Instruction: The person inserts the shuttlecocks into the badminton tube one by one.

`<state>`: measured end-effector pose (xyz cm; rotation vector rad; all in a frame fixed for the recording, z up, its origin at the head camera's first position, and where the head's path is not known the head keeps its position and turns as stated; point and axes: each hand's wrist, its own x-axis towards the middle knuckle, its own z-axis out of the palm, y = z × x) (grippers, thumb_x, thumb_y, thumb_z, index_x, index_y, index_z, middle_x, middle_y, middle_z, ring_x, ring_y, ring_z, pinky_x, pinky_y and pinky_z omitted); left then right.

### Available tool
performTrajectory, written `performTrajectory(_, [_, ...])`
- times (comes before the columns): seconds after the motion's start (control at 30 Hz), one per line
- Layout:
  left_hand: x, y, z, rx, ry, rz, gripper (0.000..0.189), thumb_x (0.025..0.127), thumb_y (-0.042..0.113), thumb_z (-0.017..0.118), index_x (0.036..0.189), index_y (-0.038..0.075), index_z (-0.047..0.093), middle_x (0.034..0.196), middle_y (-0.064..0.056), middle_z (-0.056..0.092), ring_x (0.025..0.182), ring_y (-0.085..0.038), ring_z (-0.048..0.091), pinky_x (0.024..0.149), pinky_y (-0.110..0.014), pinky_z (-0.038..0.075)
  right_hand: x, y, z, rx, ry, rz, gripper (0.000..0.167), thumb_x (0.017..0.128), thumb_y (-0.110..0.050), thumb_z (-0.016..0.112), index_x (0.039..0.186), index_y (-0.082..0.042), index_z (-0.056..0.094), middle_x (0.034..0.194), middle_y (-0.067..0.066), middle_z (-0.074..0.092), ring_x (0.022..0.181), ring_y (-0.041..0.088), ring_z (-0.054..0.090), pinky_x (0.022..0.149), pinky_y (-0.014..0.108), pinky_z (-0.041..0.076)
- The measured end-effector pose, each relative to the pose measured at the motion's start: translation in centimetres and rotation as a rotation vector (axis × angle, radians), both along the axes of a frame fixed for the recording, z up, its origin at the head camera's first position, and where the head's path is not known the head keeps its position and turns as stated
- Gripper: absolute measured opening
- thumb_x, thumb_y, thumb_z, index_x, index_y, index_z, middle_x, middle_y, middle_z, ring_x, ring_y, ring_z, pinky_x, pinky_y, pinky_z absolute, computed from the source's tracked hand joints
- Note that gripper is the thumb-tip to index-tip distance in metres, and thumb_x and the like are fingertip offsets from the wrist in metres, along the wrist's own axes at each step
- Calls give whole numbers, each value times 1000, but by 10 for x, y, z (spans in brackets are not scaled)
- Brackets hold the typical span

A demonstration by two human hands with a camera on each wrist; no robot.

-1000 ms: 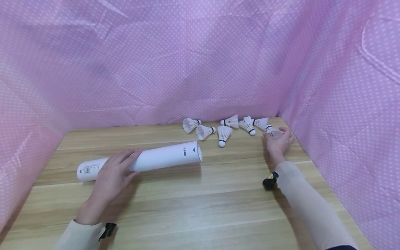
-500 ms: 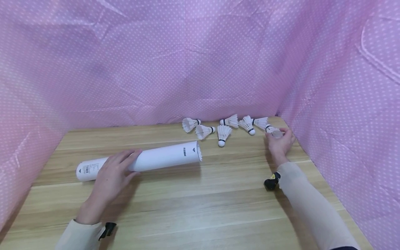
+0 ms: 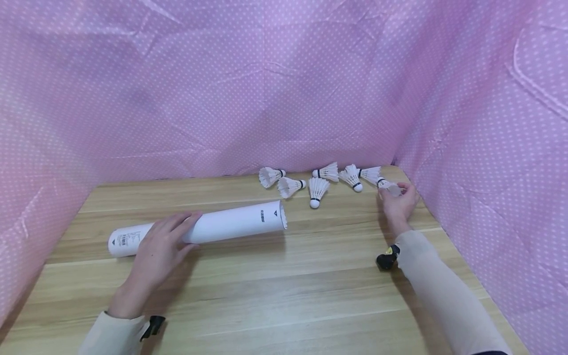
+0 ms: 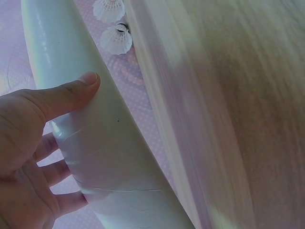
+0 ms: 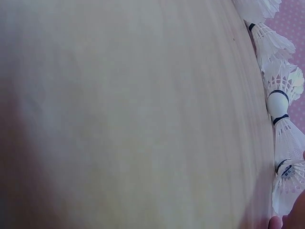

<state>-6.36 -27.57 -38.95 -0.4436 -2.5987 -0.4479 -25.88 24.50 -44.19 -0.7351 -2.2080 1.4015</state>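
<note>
A long white shuttlecock tube (image 3: 235, 222) lies across the left and middle of the wooden table, its scalloped open end to the right. My left hand (image 3: 161, 244) grips it left of its middle; in the left wrist view the thumb lies over the tube (image 4: 105, 148) and the fingers curl beneath. At the far right, my right hand (image 3: 400, 203) holds a white shuttlecock (image 3: 389, 187) by its feather skirt, between thumb and fingers. The right wrist view shows this shuttlecock's cork (image 5: 287, 170) facing the camera and only part of the fingers.
Several more shuttlecocks lie along the back edge: one (image 3: 351, 178) and another (image 3: 370, 174) close beside the held one, one (image 3: 317, 191) pointing forward, and a pair (image 3: 290, 187) further left. Pink dotted cloth (image 3: 248, 98) hangs behind and at both sides of the table (image 3: 275, 305).
My right hand has shifted slightly to the right, and its fingers have come around the rightmost shuttlecock's skirt. The left hand and the tube have stayed practically still.
</note>
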Motion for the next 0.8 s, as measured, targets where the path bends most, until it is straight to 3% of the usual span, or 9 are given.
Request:
performTrajectory(0.2, [1,0,-1,4,-1,8,89,59,1,95,140,14,60,128,-16,63,112,-43,59,102,-60,43,1,2,1,-27,27,-4,53,81,-15,77,129,-5,54,121,9,47,116,24,44,103,35,40])
performTrajectory(0.8, [2,-2,-2,13,1,11,86,60,1,94,138,12,60,127,-16,63,112,-43,59,101,-61,44,7,2,3,-81,48,23,44,81,-18,79,117,-8,56,114,4,52,113,22,50,98,32,45])
